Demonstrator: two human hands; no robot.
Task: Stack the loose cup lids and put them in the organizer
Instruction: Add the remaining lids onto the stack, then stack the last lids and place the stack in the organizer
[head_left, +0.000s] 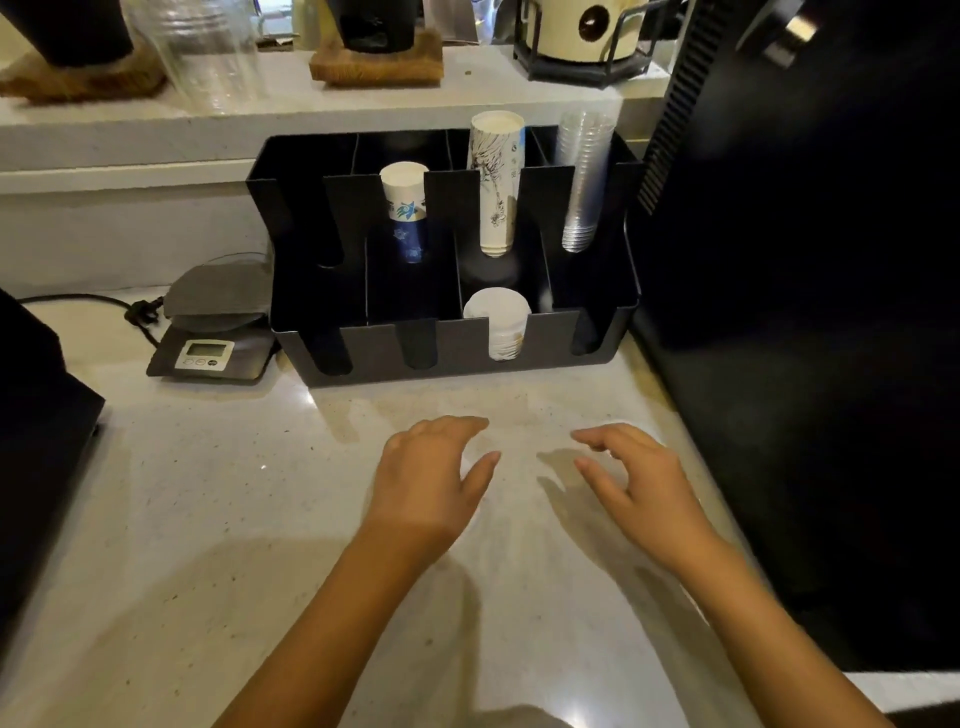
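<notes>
A black organizer (363, 345) stands on the pale counter against the back ledge. A stack of white lids (497, 322) lies in its front row, third slot from the left. In the rear row are a blue-and-white paper cup stack (405, 208), a taller white printed cup stack (496, 182) and a clear plastic cup stack (582, 182). My left hand (431, 478) and my right hand (639, 483) hover over the counter in front of the organizer, fingers apart, holding nothing. No loose lids show on the counter.
A small digital scale (213, 332) with a cable sits left of the organizer. A large black machine (805, 312) fills the right side. A dark appliance (36, 441) stands at the left edge. Jars and a holder sit on the back ledge (260, 119).
</notes>
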